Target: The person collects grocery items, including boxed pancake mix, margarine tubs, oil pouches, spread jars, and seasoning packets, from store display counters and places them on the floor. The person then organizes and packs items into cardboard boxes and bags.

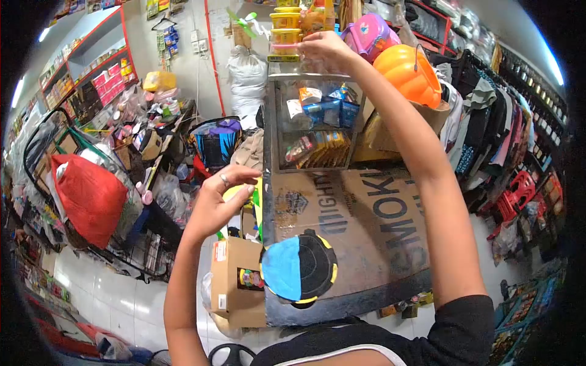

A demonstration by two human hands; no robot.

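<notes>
My right hand reaches to the far end of the counter, its bent fingertips at the right edge of a stack of yellow tubs. Whether they touch the stack I cannot tell. A pink-edged tub sits low in that stack. My left hand, with a ring on one finger, hovers left of the counter with thumb and fingers apart, holding nothing. Below it are yellow and green items, partly hidden. A round blue and black fabric piece with yellow trim lies on the counter's near end.
A glass display case with packets stands on the cardboard-covered counter. Behind my right arm are an orange pumpkin bucket and a pink-purple case. A cardboard box is at the near left; clothes hang right.
</notes>
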